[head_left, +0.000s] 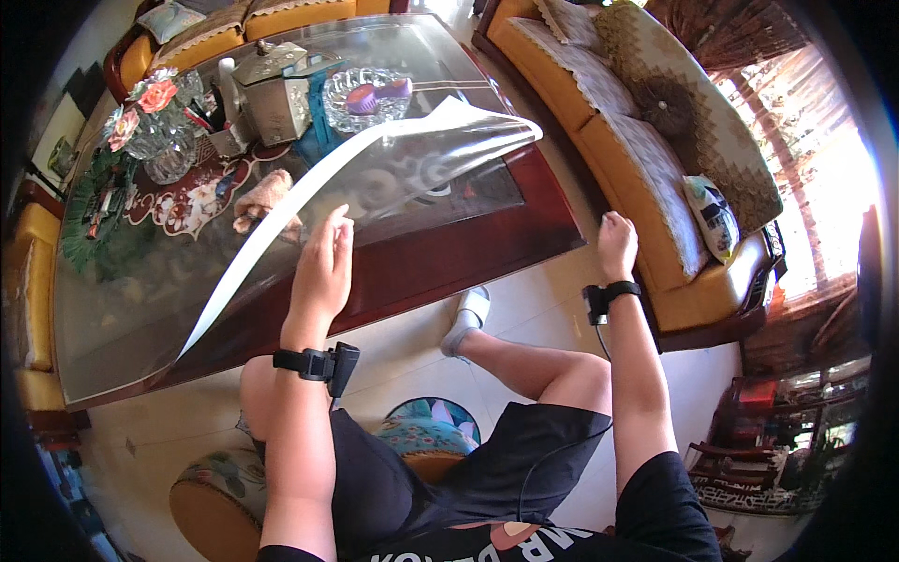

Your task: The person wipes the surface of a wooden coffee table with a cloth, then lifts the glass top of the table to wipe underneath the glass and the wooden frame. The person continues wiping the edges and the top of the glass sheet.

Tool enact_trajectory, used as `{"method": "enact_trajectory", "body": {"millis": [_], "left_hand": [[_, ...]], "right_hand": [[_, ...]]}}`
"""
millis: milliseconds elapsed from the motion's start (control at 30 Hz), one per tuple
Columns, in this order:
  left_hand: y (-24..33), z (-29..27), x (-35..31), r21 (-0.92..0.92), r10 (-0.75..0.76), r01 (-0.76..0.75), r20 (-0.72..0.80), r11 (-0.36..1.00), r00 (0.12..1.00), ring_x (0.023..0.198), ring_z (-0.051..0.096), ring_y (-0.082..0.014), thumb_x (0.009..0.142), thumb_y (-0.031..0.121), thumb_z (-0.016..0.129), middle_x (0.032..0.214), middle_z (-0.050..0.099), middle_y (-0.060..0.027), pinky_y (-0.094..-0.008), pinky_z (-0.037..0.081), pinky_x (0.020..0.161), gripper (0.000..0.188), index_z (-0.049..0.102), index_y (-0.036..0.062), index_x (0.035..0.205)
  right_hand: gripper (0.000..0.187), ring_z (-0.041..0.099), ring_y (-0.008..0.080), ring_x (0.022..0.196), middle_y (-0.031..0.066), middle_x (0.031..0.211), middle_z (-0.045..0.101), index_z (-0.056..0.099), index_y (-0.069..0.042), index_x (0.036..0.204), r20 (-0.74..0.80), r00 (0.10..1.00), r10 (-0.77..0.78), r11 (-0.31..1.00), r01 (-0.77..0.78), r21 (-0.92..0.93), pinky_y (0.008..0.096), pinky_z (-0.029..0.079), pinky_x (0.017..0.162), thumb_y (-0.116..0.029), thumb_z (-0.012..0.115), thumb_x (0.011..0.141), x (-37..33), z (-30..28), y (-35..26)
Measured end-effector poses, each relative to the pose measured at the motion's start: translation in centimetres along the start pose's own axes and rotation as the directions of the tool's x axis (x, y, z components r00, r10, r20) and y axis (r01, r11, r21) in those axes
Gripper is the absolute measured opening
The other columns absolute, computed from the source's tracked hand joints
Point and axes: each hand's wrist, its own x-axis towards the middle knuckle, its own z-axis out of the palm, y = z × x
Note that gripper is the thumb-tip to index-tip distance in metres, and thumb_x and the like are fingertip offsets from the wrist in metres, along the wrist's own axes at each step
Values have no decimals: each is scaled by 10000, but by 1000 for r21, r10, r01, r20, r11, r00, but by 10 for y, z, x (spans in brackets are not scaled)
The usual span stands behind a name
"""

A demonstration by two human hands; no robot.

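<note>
A clear plastic table cover lies over a dark red wooden table. Its near edge is raised and folded back, with a bright white line of glare along the fold. Over the near part of the table is my left hand, close to the folded edge, fingers stretched out, holding nothing visible. Off the table's right corner, my right hand hangs in the air near the sofa, fingers curled in a loose fist. It is apart from the cover, and nothing shows in it. Both wrists carry black strapped devices.
On the table stand a crumpled tan cloth, a glass bowl with a purple object, a silvery lidded box and flowers in a glass vase. A yellow sofa runs along the right. Patterned stools are beneath me.
</note>
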Motion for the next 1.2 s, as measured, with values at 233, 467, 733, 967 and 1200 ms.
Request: {"method": "enact_trajectory", "body": {"millis": [233, 467, 733, 967, 1200], "left_hand": [[-12, -3, -6, 10, -18, 19, -8, 1000, 1000, 1030, 658, -243, 1115, 304, 372, 1156, 663, -164, -365, 498, 960, 439, 520, -10, 1382], [-6, 2, 0, 25, 29, -30, 7, 999, 1000, 1044, 646, -290, 1106, 223, 367, 1171, 632, -187, -392, 499, 949, 384, 517, -12, 1371], [-15, 6, 8, 59, 56, -54, -47, 997, 997, 1115, 604, -302, 1105, 210, 372, 1203, 615, -189, -394, 472, 991, 393, 519, -29, 1380], [-11, 1, 8, 155, 31, -28, -22, 988, 999, 1171, 576, -324, 999, 122, 574, 1277, 562, -189, -407, 445, 1046, 405, 523, 0, 1382], [-7, 4, 22, 569, 142, -147, 54, 809, 988, 1171, 529, -316, 791, 9, 750, 1218, 514, -109, -452, 442, 1022, 522, 579, 115, 1272]], "right_hand": [[65, 628, 319, 806, 119, 808, 633, 697, -67, 873, 139, 667, -732, 601, 536, 592, 441, 522, 722, -91, 645, 842, -91, 24, -241], [206, 661, 321, 889, 122, 927, 671, 726, -47, 1002, 71, 694, -717, 497, 437, 750, 428, 540, 797, -27, 685, 801, -103, 59, -235], [164, 673, 371, 941, 180, 960, 680, 737, -67, 942, 126, 978, -165, 974, 141, 176, 477, 550, 813, -81, 585, 884, 11, 76, -76], [214, 660, 413, 951, 226, 1005, 667, 620, -31, 1119, 103, 986, -134, 888, 74, 453, 461, 532, 861, -69, 623, 908, 15, 82, -134], [215, 644, 416, 953, 241, 1019, 653, 600, 1, 1121, 146, 950, -277, 882, 191, 431, 472, 518, 861, -104, 603, 933, 5, 93, -184]]}}
